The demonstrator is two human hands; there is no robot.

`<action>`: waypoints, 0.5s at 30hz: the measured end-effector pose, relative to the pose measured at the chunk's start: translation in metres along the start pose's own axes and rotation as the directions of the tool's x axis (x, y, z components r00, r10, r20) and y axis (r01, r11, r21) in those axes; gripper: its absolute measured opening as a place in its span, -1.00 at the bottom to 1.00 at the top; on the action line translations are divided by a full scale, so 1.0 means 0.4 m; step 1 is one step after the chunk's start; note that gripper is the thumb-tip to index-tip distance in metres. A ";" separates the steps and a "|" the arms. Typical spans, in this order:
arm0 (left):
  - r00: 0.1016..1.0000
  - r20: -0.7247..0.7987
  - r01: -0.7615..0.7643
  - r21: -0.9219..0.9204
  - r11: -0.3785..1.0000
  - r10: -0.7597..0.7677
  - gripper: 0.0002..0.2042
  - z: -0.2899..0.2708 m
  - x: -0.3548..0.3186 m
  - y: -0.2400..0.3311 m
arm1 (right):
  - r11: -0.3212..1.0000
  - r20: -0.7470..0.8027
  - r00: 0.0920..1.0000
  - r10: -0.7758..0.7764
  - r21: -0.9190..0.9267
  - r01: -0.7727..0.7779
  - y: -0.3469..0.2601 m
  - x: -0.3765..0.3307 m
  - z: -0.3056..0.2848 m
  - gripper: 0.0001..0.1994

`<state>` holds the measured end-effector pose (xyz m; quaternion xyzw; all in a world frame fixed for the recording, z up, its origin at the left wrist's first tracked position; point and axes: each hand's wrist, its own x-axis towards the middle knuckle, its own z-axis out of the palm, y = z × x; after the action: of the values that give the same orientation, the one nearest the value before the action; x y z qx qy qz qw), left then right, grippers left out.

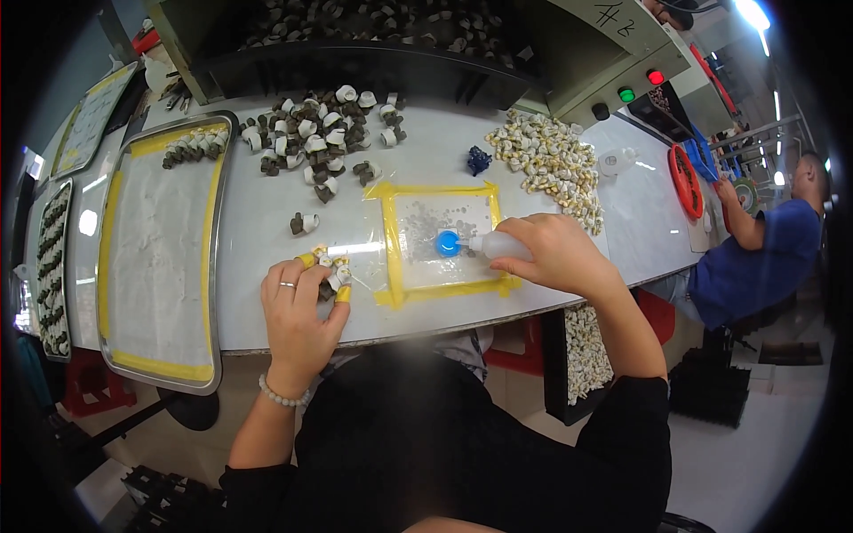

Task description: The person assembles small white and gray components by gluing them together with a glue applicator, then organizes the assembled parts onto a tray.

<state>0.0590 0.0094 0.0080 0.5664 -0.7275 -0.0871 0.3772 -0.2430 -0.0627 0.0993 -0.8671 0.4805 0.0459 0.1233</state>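
White squeeze bottle and small wrapped parts on a pale worktable.

Right hand (555,253) grips the translucent white squeeze bottle (498,243), lying sideways, its blue cap (448,242) over the yellow-taped square pad (442,242). Left hand (298,311), fingertips yellow-capped, pinches a small cluster of white-and-dark parts (330,274) just left of the pad.

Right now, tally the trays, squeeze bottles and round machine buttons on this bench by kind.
Metal trays: 3, large, far left, upper left
Squeeze bottles: 1, in the right hand
Machine buttons: 3, red, green, black
Total: 7
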 end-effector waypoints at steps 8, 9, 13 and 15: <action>1.000 -0.018 0.000 -0.019 1.000 0.000 -0.66 0.001 -0.001 -0.002 | 0.985 0.096 0.994 -0.052 -0.159 0.066 -0.028 0.030 -0.044 -0.67; 1.000 -0.015 0.005 -0.024 1.000 -0.005 -0.66 0.002 -0.001 -0.002 | 0.985 0.097 0.994 -0.052 -0.160 0.067 -0.032 0.034 -0.049 -0.67; 1.000 -0.014 0.011 -0.026 1.000 -0.011 -0.66 0.001 -0.001 -0.002 | 0.969 0.151 0.987 -0.057 -0.229 0.091 -0.052 0.044 -0.071 -0.68; 1.000 -0.014 0.009 -0.024 1.000 -0.009 -0.66 -0.001 -0.001 -0.002 | 0.963 0.160 0.985 -0.066 -0.247 0.105 -0.061 0.047 -0.082 -0.67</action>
<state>0.0598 0.0094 0.0077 0.5658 -0.7212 -0.0934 0.3887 -0.2138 -0.0743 0.1315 -0.8898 0.4219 0.1668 0.0487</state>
